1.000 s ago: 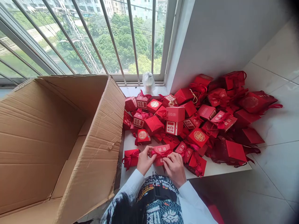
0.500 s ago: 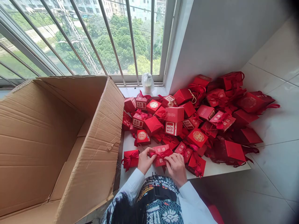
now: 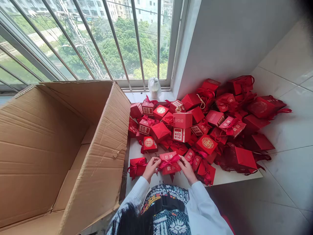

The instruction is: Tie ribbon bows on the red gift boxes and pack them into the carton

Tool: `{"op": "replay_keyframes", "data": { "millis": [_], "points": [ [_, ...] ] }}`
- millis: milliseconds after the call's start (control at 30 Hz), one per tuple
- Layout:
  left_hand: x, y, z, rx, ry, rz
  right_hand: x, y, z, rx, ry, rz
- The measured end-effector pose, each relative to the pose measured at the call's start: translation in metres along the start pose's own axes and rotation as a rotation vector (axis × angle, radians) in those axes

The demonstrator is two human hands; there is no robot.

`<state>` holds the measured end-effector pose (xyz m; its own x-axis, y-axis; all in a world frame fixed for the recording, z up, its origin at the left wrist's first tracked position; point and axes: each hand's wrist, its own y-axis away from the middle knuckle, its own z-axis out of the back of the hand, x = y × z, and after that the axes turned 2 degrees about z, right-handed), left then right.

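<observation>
Right in front of me on the white table lies a red gift box (image 3: 170,169) with pale characters printed on it. A red ribbon (image 3: 168,162) runs across its top, tied in a bow at the middle. My left hand (image 3: 152,166) pinches the ribbon at the box's left side. At the right side, my right hand (image 3: 186,167) has the ribbon's other loop between thumb and fingers. Just left of my left hand sits another red box with a bow (image 3: 137,167). A red box with a ribbon (image 3: 206,172) rests right of my right hand.
A large open cardboard box (image 3: 100,143) stands on the left. Many red gift boxes (image 3: 183,120) with ribbons are heaped across the white table (image 3: 242,173), up to the tiled wall (image 3: 290,130). A plastic-wrapped item (image 3: 154,87) stands on the sill by the barred window.
My hands have moved apart, drawing the ribbon's loops outward. The right hand has shifted up and to the right, and more of the box's top shows.
</observation>
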<state>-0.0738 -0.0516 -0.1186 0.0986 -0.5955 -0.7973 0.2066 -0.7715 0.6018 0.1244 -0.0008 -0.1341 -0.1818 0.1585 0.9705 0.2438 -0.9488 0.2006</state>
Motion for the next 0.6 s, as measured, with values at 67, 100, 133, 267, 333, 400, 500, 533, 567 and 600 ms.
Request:
{"op": "replay_keyframes", "data": {
  "millis": [67, 100, 133, 267, 333, 400, 500, 533, 567, 600],
  "points": [
    [0.003, -0.003, 0.0, 0.01, 0.002, -0.007, 0.002, 0.0, -0.001, 0.006, -0.024, -0.027],
    [0.004, -0.004, -0.001, 0.019, 0.001, -0.01, 0.002, -0.001, -0.001, -0.001, -0.029, -0.044],
    [0.005, -0.005, -0.001, 0.028, -0.002, -0.014, 0.001, -0.001, 0.0, -0.009, -0.03, -0.061],
    [0.008, -0.005, 0.001, 0.071, -0.019, -0.086, -0.006, -0.003, 0.007, -0.01, -0.039, -0.123],
    [0.01, -0.004, 0.005, 0.118, -0.03, -0.141, -0.011, -0.002, 0.011, 0.022, -0.066, -0.146],
    [0.013, -0.002, 0.01, 0.195, -0.04, -0.18, -0.014, 0.0, 0.015, 0.081, -0.108, -0.152],
    [0.015, 0.0, 0.012, 0.276, -0.178, -0.366, -0.012, 0.006, 0.019, 0.191, -0.171, -0.132],
    [0.015, 0.0, 0.012, 0.261, -0.242, -0.454, -0.01, 0.007, 0.02, 0.221, -0.186, -0.117],
    [0.014, 0.0, 0.011, 0.232, -0.297, -0.529, -0.007, 0.009, 0.02, 0.243, -0.197, -0.099],
    [0.012, 0.0, 0.009, 0.195, -0.333, -0.584, -0.003, 0.01, 0.02, 0.258, -0.203, -0.08]
  ]
}}
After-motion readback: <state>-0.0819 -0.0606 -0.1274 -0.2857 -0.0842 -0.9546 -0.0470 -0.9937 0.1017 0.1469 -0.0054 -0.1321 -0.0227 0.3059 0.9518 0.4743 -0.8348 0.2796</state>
